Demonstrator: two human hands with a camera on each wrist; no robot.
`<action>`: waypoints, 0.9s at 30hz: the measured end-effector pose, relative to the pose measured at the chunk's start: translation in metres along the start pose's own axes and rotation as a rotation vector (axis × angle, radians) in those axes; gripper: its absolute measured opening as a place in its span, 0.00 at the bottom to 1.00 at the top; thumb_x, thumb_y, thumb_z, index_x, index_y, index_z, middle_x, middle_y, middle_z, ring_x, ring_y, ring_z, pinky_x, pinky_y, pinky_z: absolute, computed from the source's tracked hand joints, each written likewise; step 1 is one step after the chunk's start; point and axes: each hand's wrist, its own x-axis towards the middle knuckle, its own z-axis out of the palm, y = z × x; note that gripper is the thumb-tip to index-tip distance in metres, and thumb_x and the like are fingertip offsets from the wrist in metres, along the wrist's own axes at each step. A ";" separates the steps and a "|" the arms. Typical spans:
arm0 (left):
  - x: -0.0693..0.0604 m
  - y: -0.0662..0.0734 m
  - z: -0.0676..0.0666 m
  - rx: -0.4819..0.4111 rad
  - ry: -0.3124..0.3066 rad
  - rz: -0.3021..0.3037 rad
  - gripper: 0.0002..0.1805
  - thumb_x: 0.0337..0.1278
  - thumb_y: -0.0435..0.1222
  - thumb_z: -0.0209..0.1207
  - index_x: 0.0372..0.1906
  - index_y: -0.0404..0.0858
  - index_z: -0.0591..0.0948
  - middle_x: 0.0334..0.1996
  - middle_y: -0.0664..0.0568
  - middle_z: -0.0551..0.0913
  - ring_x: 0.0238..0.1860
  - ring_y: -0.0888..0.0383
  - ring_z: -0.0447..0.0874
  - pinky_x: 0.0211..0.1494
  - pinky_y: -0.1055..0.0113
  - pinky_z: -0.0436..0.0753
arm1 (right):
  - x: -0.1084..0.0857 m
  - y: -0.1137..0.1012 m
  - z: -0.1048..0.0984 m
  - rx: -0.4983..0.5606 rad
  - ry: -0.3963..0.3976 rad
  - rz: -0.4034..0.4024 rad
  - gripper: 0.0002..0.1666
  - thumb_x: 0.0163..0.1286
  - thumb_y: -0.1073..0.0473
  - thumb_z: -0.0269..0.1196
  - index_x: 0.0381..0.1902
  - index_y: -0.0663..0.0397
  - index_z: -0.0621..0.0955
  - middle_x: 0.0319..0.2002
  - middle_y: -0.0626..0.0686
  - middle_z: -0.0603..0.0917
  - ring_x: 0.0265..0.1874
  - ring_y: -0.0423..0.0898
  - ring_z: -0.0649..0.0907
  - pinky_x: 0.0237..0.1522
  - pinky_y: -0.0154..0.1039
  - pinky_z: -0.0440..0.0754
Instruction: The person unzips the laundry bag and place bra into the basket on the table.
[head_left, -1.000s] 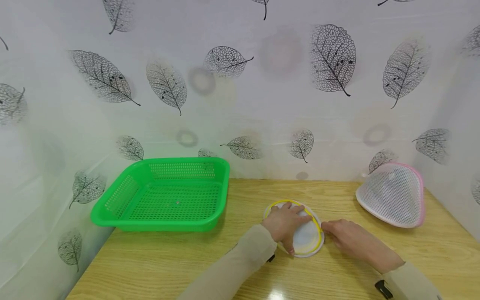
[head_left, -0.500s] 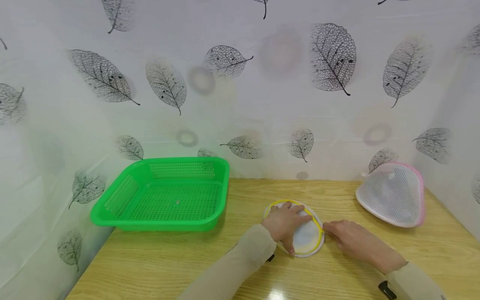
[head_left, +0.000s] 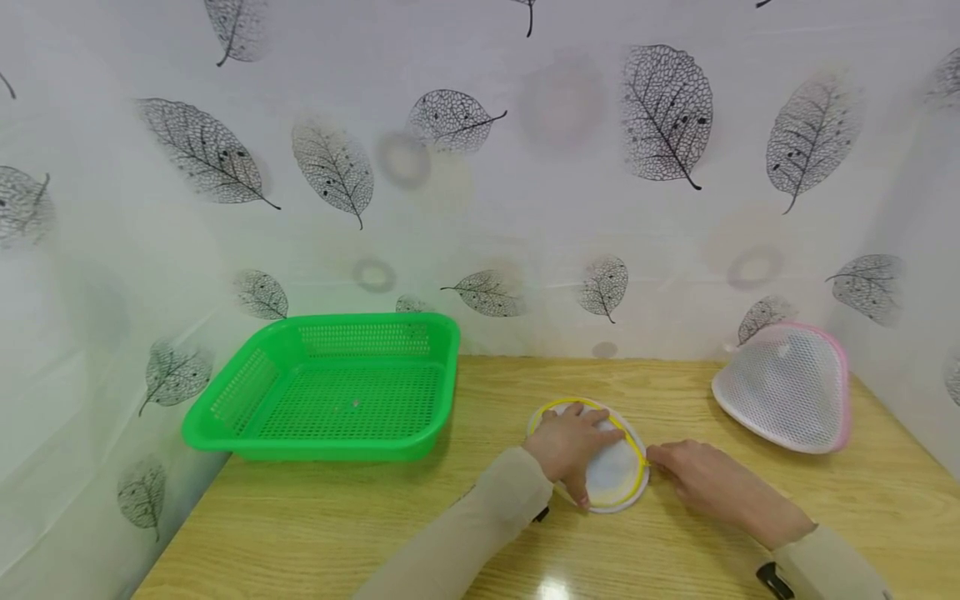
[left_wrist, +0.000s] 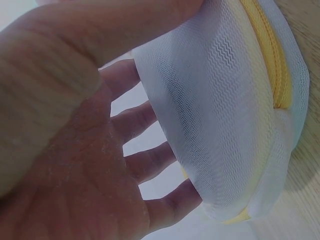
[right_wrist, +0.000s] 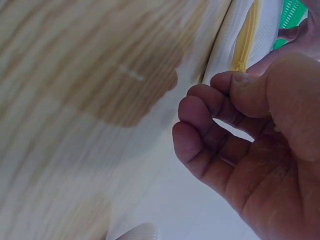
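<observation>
A round white mesh laundry bag [head_left: 611,475] with yellow zipper trim lies on the table right of centre. My left hand [head_left: 572,450] rests on top of it with fingers spread, the thumb at the near side. The left wrist view shows its fingers against the white mesh [left_wrist: 200,110], beside a yellow zipper [left_wrist: 272,55]. At the bag's right edge, my right hand [head_left: 708,483] pinches between thumb and index finger. In the right wrist view that pinch sits at the end of the yellow zipper, on its pull, mostly hidden by the fingertips; the other fingers are curled.
A green perforated basket [head_left: 322,454] stands at the left on the wooden table [head_left: 337,533]. Farther right, near the back, sits another white mesh bag [head_left: 787,392] with pink trim. A leaf-patterned curtain [head_left: 480,208] hangs behind the table and at both sides.
Over the last second my right hand has shifted very slightly to the right, still pinching at the bag's edge. The left hand and the bag look the same.
</observation>
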 end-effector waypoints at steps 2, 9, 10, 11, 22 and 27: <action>0.000 0.000 -0.001 0.000 -0.003 -0.002 0.61 0.29 0.59 0.82 0.77 0.69 0.63 0.80 0.66 0.59 0.78 0.54 0.63 0.69 0.55 0.75 | 0.000 0.000 0.000 -0.004 0.002 0.000 0.20 0.55 0.76 0.64 0.29 0.43 0.74 0.23 0.35 0.73 0.24 0.31 0.67 0.24 0.32 0.69; 0.000 0.000 -0.002 -0.010 -0.012 -0.003 0.61 0.29 0.59 0.82 0.77 0.69 0.63 0.80 0.67 0.59 0.78 0.54 0.62 0.70 0.55 0.75 | 0.000 0.000 0.001 -0.013 0.000 0.006 0.19 0.55 0.75 0.65 0.29 0.44 0.75 0.23 0.36 0.74 0.23 0.32 0.68 0.24 0.34 0.71; 0.000 0.000 -0.002 -0.011 -0.012 -0.002 0.61 0.29 0.59 0.82 0.77 0.69 0.63 0.80 0.67 0.59 0.78 0.54 0.62 0.70 0.55 0.75 | 0.000 -0.001 0.000 -0.011 -0.002 0.007 0.18 0.55 0.75 0.65 0.29 0.44 0.75 0.23 0.36 0.74 0.23 0.32 0.68 0.24 0.34 0.71; 0.000 0.000 -0.002 -0.011 -0.012 -0.002 0.61 0.29 0.59 0.82 0.77 0.69 0.63 0.80 0.67 0.59 0.78 0.54 0.62 0.70 0.55 0.75 | -0.001 -0.001 0.000 -0.008 -0.005 0.007 0.18 0.55 0.75 0.65 0.29 0.44 0.75 0.23 0.36 0.74 0.23 0.32 0.68 0.23 0.34 0.71; 0.000 -0.001 0.000 -0.028 -0.007 0.001 0.61 0.29 0.58 0.83 0.76 0.69 0.64 0.80 0.66 0.59 0.78 0.54 0.62 0.70 0.55 0.75 | -0.002 -0.003 -0.002 0.013 -0.040 0.011 0.18 0.55 0.75 0.65 0.31 0.45 0.77 0.24 0.36 0.75 0.24 0.30 0.70 0.24 0.33 0.74; 0.000 -0.001 -0.001 -0.027 -0.012 -0.001 0.61 0.29 0.58 0.83 0.77 0.69 0.64 0.80 0.67 0.59 0.78 0.54 0.62 0.70 0.55 0.75 | -0.003 -0.004 -0.002 0.021 -0.046 0.011 0.16 0.58 0.74 0.66 0.33 0.45 0.79 0.26 0.36 0.80 0.27 0.30 0.77 0.27 0.36 0.79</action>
